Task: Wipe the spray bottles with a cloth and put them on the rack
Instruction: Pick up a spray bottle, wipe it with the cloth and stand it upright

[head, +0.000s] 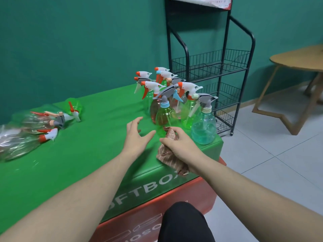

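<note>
Several spray bottles stand upright in a cluster at the far right of the green box top (73,165). Nearest me are a green bottle with a blue collar and grey trigger (165,116) and a teal bottle with a grey trigger (203,126). My left hand (138,135) hovers with fingers spread just left of the green bottle, not touching it. My right hand (180,145) grips a brown striped cloth (170,154) in front of that bottle. A black wire rack (209,65) stands behind the box; its shelves hold nothing.
Several more spray bottles (35,130) lie on their sides at the left of the box top, blurred. A round wooden table (297,62) stands at the right on the grey tiled floor. My dark-clad knee (185,222) is below the box's front edge.
</note>
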A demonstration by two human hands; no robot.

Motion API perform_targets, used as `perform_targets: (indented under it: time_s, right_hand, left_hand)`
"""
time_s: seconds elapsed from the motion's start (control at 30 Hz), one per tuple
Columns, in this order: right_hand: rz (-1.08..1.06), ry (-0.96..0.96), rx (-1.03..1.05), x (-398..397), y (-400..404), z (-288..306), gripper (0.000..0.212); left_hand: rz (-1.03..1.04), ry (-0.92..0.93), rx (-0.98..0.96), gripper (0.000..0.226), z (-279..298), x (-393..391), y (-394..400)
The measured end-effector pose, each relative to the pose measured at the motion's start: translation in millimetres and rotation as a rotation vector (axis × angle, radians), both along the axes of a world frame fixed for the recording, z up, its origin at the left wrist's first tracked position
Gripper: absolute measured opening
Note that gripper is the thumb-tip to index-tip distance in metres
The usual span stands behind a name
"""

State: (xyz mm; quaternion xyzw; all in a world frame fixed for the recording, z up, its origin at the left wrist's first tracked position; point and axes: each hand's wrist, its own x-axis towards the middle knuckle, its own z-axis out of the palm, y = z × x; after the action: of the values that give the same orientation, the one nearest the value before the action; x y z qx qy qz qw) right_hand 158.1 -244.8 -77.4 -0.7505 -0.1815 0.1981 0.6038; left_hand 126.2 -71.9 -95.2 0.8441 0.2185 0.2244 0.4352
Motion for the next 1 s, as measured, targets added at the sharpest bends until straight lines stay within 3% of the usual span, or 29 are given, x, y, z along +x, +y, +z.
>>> perform_targets:
  time_s: [0.13, 0.3, 0.63, 0.83, 1.0]
  right_hand:
    - [0.050, -0.015, -0.012, -16, 33, 10, 0.044]
    - [0.098, -0.009, -0.043, -28, 91, 11, 0.037]
    - [0.177, -0.031, -0.129, -20, 217, 15, 0.032]
    - [0.235, -0.081, -0.162, 5, 282, 12, 0.026]
    - [0.227, -0.104, -0.159, 34, 320, 5, 0.029]
  left_hand:
    - [-0.005, 0.054, 0.033, 0.039, 0, -41, 39]
    - [0.023, 0.116, 0.075, 0.028, 3, -90, 99]
    - [0.165, 0.344, 0.297, 0.052, 14, -139, 231]
    - [0.221, 0.408, 0.439, 0.069, 17, -109, 303]
    - [0.249, 0.409, 0.677, 0.075, 23, -59, 339]
